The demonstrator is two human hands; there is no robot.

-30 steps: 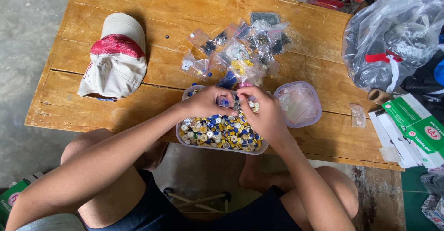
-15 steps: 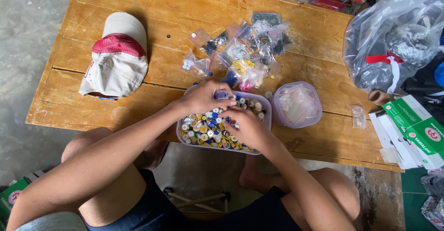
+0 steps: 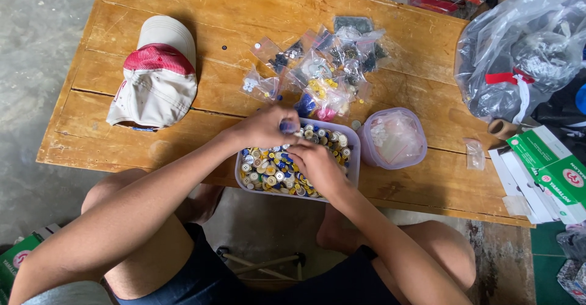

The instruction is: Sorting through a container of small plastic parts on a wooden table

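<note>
We see a warm orange-brown table point(image 3: 232, 12) with darker grain streaks. On it our cap point(image 3: 155, 76) is cream with a red mesh band. The buttons point(image 3: 268, 170) in the clear tub point(image 3: 351, 158) are a speckled mix of white, yellow, blue and black. Our left hand point(image 3: 265, 128) pinches a dark blue button point(image 3: 288, 126). The small bags point(image 3: 323, 67) show white, yellow, blue, pink and black. The boxes point(image 3: 549, 170) are green and white.
</note>
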